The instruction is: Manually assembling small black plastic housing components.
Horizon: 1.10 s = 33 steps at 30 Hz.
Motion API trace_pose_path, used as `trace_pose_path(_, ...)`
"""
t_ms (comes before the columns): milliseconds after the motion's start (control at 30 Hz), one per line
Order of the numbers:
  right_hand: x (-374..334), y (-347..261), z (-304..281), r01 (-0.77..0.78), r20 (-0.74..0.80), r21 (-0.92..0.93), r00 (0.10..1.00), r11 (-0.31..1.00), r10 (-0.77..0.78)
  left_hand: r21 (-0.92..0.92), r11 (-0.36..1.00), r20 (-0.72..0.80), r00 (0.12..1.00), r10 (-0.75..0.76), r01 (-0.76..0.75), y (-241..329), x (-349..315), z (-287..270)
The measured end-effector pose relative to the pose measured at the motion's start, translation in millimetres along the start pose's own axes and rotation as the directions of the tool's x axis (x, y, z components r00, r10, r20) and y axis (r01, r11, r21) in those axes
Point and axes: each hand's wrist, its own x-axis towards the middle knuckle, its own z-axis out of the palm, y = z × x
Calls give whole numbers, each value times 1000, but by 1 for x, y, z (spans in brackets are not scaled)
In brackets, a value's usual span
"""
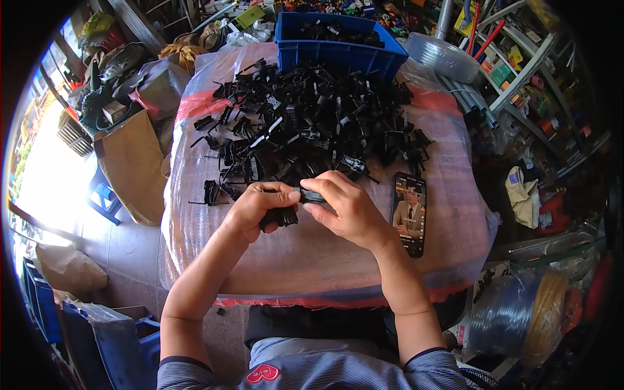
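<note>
My left hand (260,203) is curled shut around a black plastic part (281,216), knuckles up, thumb tucked toward the middle; the lower end of the part sticks out below my fingers. My right hand (348,209) meets it from the other side, fingers bent over and pinching a second black piece (311,195) that bridges the small gap between the two hands. Both hands are closed on these pieces and nearly touch each other. I cannot tell whether the two pieces are already joined.

Both forearms come up from the lower edge, bare, elbows out, wrists angled inward so the hands meet over the near middle of the table (312,266). My striped sleeves show at the bottom.

Just beyond my fingers lies a big pile of black parts (312,123), spread across the far half of the table, with a few strays (211,192) loose to the left. Just beside my right hand a phone (409,213) lies flat, screen lit, showing a person. The table is wrapped in clear bubble film over something red at the edges.

At the far edge stands a blue bin (338,55) with more black parts in it. To the left are a brown sack (133,162), a blue stool (104,198) and bright daylight on the floor. To the right are shelves (520,71) of coloured stock, grey pipes (465,97) and coils of clear hose (513,312).
</note>
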Motion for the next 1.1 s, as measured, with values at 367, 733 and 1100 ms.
trace_pose_path(367, -4, -4, 18, -81, -32, -200, 997, 976, 76, 502, 692, -21, 793, 609, -519, -22, 7, 8)
trace_pose_path(733, 3, 20, -7, -205, -100, -226, 977, 952, 187, 127, 950, -323, 894, 311, -285, 22, 3, -6)
trace_pose_path(1100, -15, 12, 19, -139, 110, -434, 972, 890, 206, 67, 894, -331, 836, 438, -442, 191, 151, -24)
